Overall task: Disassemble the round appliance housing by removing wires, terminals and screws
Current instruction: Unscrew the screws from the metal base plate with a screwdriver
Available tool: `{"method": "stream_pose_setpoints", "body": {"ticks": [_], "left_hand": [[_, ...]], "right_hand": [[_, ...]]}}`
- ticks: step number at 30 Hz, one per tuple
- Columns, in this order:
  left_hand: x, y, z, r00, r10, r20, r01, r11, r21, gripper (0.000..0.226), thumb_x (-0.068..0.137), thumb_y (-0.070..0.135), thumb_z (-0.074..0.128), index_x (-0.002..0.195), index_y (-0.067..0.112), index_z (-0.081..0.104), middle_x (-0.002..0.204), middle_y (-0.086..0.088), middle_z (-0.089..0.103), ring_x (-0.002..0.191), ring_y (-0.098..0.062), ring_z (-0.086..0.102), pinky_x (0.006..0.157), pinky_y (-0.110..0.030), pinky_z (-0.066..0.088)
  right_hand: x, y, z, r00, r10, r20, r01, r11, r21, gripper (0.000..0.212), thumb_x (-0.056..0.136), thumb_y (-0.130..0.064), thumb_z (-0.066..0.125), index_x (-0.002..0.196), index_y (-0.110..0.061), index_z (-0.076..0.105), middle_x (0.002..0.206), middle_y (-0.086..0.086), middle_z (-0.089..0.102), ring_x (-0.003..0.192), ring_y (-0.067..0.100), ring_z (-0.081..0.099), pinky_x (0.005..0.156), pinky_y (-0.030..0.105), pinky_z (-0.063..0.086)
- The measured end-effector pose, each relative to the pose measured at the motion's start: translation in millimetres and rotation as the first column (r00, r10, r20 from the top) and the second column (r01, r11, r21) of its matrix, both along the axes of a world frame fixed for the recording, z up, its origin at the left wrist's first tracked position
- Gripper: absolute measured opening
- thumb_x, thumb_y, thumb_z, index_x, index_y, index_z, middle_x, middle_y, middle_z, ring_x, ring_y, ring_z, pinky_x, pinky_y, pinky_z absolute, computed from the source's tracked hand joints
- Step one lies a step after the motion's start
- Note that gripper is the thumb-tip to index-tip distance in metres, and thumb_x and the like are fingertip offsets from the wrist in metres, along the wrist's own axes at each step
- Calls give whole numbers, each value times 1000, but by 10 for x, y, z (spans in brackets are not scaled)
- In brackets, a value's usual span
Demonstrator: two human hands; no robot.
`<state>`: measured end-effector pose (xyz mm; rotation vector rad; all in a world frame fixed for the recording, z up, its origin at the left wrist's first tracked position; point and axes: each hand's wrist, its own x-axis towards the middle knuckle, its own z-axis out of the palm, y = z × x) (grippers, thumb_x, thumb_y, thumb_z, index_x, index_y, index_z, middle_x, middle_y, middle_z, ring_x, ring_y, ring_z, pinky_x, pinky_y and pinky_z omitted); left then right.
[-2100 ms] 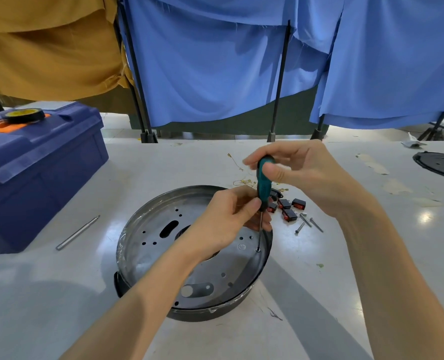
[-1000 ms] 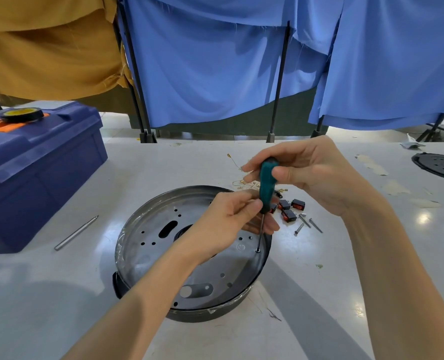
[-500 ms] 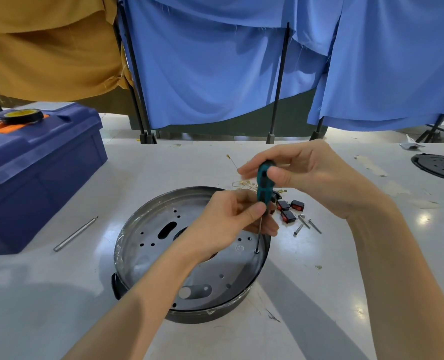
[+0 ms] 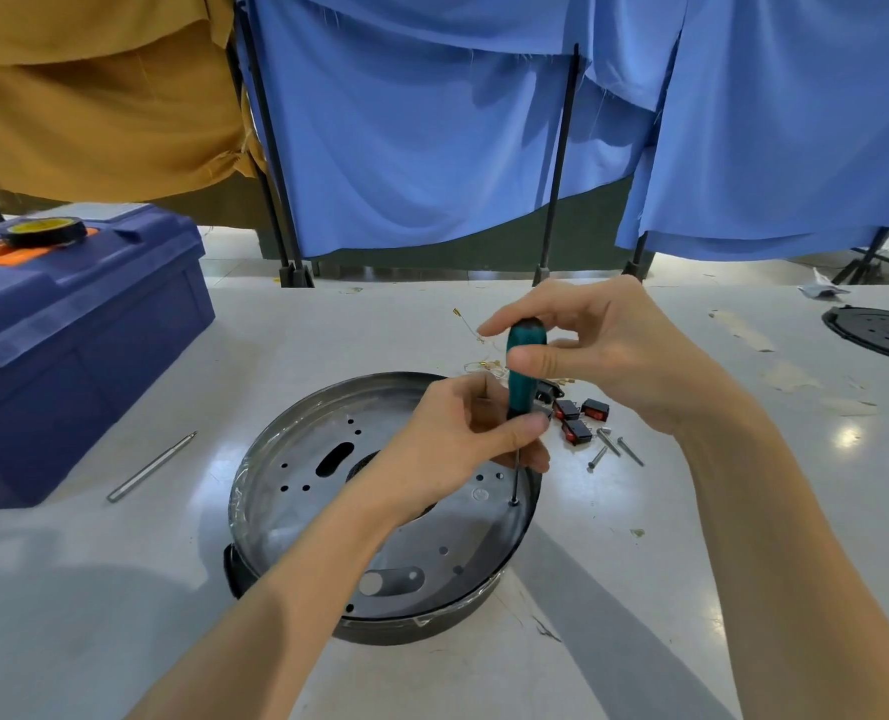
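One screwdriver (image 4: 523, 397), tip just inside housing (image 4: 297, 491) rim.

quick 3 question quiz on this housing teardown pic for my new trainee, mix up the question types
1. True or false: the tip of the teal-handled screwdriver sits on a screw inside the round grey metal housing.
2. The left hand holds the screwdriver low down. Where is the right hand grip? A) handle top B) metal tip C) housing rim
3. What rests on the blue plastic toolbox?
Key: 1 true; 2 A; 3 a black tape roll.
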<state>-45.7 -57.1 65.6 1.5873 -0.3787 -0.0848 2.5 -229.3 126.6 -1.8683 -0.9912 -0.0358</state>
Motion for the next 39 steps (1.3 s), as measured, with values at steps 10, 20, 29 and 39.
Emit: {"method": "stream_pose_setpoints", "body": {"ticks": [10, 20, 29, 39], "left_hand": [[19, 6, -23, 1000, 19, -2, -19, 1000, 8, 17, 90, 5, 60, 102, -5, 52, 81, -15, 73, 77, -30, 72, 73, -31, 58], [-8, -8, -10, 1000, -24, 4, 24, 1000, -4, 14, 95, 6, 54, 102, -5, 57, 86, -20, 72, 78, -29, 71, 73, -28, 57], [-10, 17, 2, 995, -80, 57, 78, 996, 31, 24, 102, 14, 39, 118, 10, 56, 90, -18, 70, 84, -30, 70, 80, -32, 56], [-11, 4, 12, 997, -62, 35, 61, 998, 34, 23, 101, 9, 40, 117, 6, 57, 93, -22, 70, 84, -29, 70, 78, -29, 56]], "right_hand": [[-1, -75, 12, 999, 17, -41, -18, 1000, -25, 22, 80, -34, 71, 102, -32, 74, 106, -13, 70, 110, 12, 62, 94, 41, 53], [-1, -100, 26, 993, 94, -71, -92, 995, 30, 25, 87, -12, 66, 108, -23, 72, 107, -7, 72, 107, 16, 66, 89, 30, 54], [-1, -79, 18, 988, 131, -84, -128, 991, 48, 35, 89, 6, 56, 112, -17, 69, 108, -3, 74, 104, 16, 69, 85, 26, 57], [-4, -93, 18, 993, 90, -76, -83, 993, 88, 34, 88, 9, 56, 109, -14, 70, 104, -1, 74, 100, 18, 71, 82, 24, 57]]}}
